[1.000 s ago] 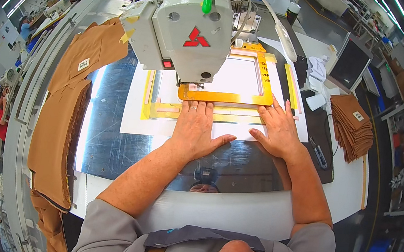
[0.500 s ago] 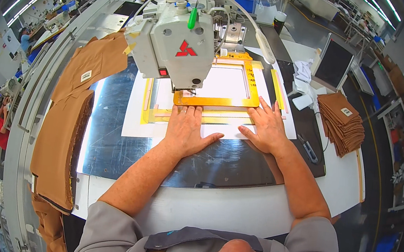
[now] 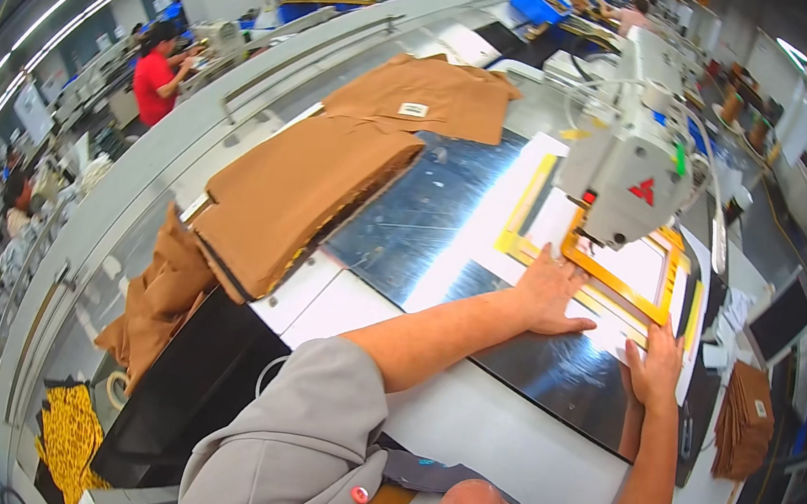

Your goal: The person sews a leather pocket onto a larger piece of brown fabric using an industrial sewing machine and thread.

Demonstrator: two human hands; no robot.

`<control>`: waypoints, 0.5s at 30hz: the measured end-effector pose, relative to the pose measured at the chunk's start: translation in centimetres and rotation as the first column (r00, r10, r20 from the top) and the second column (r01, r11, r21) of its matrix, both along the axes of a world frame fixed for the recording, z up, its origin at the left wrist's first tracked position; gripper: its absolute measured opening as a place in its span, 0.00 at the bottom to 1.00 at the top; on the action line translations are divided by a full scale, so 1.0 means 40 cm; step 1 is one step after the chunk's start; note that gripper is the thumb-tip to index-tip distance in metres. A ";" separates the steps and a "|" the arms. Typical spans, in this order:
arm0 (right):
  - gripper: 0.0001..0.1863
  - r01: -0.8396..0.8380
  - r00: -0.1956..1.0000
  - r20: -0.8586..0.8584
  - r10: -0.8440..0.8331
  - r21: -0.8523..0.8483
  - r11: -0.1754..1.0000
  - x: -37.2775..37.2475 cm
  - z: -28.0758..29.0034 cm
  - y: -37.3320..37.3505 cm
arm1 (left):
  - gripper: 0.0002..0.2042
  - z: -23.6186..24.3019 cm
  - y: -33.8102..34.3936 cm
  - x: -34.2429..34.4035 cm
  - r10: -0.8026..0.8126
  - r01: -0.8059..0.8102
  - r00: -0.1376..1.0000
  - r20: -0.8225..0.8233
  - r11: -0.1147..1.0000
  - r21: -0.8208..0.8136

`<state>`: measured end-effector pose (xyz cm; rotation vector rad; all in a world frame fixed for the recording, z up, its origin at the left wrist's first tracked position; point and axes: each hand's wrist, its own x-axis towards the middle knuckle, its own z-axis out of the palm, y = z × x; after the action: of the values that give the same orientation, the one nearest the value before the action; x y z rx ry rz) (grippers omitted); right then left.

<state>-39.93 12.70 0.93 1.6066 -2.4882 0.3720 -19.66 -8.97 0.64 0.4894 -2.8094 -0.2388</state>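
Pressing flat with fingers spread, the left hand (image 3: 551,295) and right hand (image 3: 654,360) rest on a yellow-and-orange framed template (image 3: 622,279) holding white fabric, gripping nothing. It lies on the table (image 3: 502,435) under the white sewing machine (image 3: 630,169). Tan garment stacks (image 3: 300,194) sit left; a blue bin (image 3: 540,5) stands far off, contents unclear.

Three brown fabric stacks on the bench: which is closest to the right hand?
The small brown stack at the table's right edge, just beyond the right hand. The two big stacks lie far left, past the left hand.
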 end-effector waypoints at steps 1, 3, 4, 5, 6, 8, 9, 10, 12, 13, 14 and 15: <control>0.33 -0.010 1.000 0.002 0.010 -0.001 1.000 -0.001 -0.009 -0.006 | 0.52 -0.007 -0.007 0.007 -0.036 0.037 0.999 -0.036 0.999 0.013; 0.35 -0.004 1.000 -0.007 0.004 0.013 1.000 -0.004 -0.012 -0.010 | 0.53 -0.009 -0.013 0.003 0.004 -0.004 0.999 -0.036 1.000 -0.001; 0.35 -0.023 1.000 -0.007 0.024 0.023 0.999 -0.005 -0.015 -0.016 | 0.53 -0.017 -0.011 0.004 0.013 -0.013 1.000 -0.025 1.000 -0.012; 0.35 -0.026 1.000 -0.002 0.026 0.020 0.999 -0.009 -0.021 -0.019 | 0.54 -0.008 -0.012 0.006 0.013 -0.014 0.999 0.031 0.999 0.033; 0.36 -0.031 1.000 0.005 0.031 0.017 0.999 -0.018 -0.028 -0.026 | 0.54 0.002 -0.016 0.007 0.036 -0.038 0.999 0.035 0.998 0.049; 0.35 -0.044 0.998 -0.036 0.045 0.023 0.999 -0.050 -0.044 -0.018 | 0.53 -0.007 -0.024 -0.001 0.021 -0.020 0.999 -0.031 1.000 0.023; 0.34 -0.030 0.998 -0.046 0.032 0.039 0.999 -0.059 -0.050 -0.022 | 0.53 -0.016 -0.027 0.000 0.016 -0.014 0.998 -0.063 0.999 0.029; 0.34 -0.013 0.998 -0.055 0.016 0.054 0.998 -0.068 -0.056 -0.021 | 0.53 -0.029 -0.034 -0.016 0.004 0.000 0.999 -0.042 0.995 0.096; 0.34 -0.009 0.999 0.053 0.004 0.101 0.995 -0.097 -0.047 0.002 | 0.45 -0.058 -0.028 -0.045 -0.011 0.039 0.976 -0.216 0.991 0.126; 0.34 -0.033 0.999 0.032 0.030 0.078 0.996 -0.117 -0.061 0.006 | 0.43 -0.057 -0.033 -0.048 0.013 0.014 0.986 -0.165 0.987 0.158; 0.34 -0.027 1.000 0.004 0.027 0.062 0.998 -0.151 -0.073 0.018 | 0.46 -0.024 -0.030 -0.061 -0.041 0.053 0.997 -0.063 0.980 0.192; 0.34 -0.022 1.000 -0.001 0.022 0.132 0.991 -0.112 -0.057 -0.021 | 0.48 -0.056 -0.036 -0.041 0.022 -0.009 0.985 -0.169 0.997 0.082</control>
<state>-44.42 11.86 -1.35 1.6825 -2.5438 0.2108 -21.29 -10.41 -1.59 0.4844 -2.6374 -0.3739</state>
